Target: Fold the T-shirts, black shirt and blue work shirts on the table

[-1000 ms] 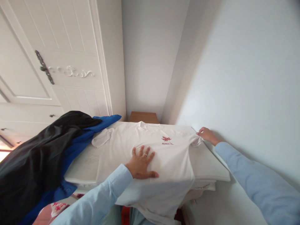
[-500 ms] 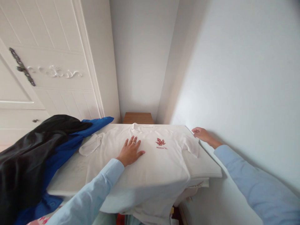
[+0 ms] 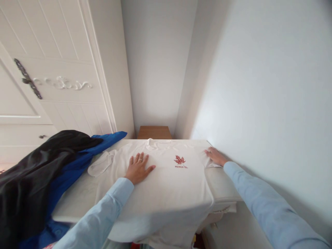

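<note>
Fingers (image 3: 140, 159) of the left hand (image 3: 136, 170) lie spread on the white T-shirt (image 3: 166, 186), laid out across the desk (image 3: 71, 204), while the right hand (image 3: 215, 156) touches its sleeve (image 3: 212, 165), pinching or not unclear, seemingly a smoothing step whose next move likely calls for flattening that sleeve

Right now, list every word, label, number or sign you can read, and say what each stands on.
"MEMOR": on the chest of the white T-shirt, under the red leaf print.
The last letters, by the leaf's stem, are too small to read surely.
No other readable text.
</note>
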{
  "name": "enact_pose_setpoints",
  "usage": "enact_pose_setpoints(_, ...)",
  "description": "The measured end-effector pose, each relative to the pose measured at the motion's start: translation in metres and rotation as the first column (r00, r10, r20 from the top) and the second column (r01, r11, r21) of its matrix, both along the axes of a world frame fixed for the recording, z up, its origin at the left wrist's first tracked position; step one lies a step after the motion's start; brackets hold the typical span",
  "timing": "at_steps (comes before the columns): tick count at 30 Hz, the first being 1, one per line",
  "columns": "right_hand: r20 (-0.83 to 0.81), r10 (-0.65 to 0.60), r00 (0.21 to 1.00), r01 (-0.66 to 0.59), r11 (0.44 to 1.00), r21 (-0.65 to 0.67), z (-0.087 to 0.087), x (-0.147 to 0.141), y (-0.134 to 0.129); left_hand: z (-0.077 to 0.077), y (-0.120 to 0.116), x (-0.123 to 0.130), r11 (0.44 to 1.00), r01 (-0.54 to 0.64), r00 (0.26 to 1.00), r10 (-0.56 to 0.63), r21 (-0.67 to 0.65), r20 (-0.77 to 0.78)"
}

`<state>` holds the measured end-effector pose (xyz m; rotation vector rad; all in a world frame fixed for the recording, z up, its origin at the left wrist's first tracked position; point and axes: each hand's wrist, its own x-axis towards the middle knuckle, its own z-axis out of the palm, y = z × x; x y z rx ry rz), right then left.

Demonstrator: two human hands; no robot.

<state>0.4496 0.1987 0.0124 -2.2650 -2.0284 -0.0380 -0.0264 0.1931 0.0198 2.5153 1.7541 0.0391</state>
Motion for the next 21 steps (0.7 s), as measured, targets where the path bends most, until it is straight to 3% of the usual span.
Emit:
enact_pose_setpoints(3, 0.025, -0.016, 1.000, 0.016, 1.000, -0.006, 0.003, 0.005, 0.000, 0.000, -0.002, 0.002, 1.000, -0.027, 1.000, 0.027, 0.005, 0.004)
enact_pose_setpoints(6, 0.054, 0.009, 0.998, -0.010, 1.000, 0.025, 0.002, -0.009, 0.003, -0.001, -0.005, 0.006, 0.999, -0.038, 0.999, 0.038, 0.016, 0.023)
enact_pose_setpoints(9, 0.061, 0.176, 0.983, -0.182, 0.977, 0.115, -0.005, -0.049, 0.010, -0.003, -0.007, 0.011, 0.999, -0.044, 0.997, 0.042, 0.025, 0.060)
enact_pose_setpoints(13, 0.049, 0.430, 0.901, -0.429, 0.873, 0.233, -0.016, -0.119, 0.018, -0.001, -0.007, 0.006, 0.999, -0.032, 0.993, 0.030, 0.012, 0.111)
enact_pose_setpoints(17, 0.021, 0.501, 0.865, -0.495, 0.847, 0.193, -0.028, -0.146, 0.023, 0.014, 0.000, -0.032, 0.988, -0.113, 0.986, 0.099, 0.102, 0.137)
enact_pose_setpoints(21, -0.047, 0.486, 0.873, -0.471, 0.863, 0.180, -0.040, -0.124, 0.025, 0.032, 0.010, -0.095, 0.937, -0.312, 0.942, 0.283, 0.160, 0.181)
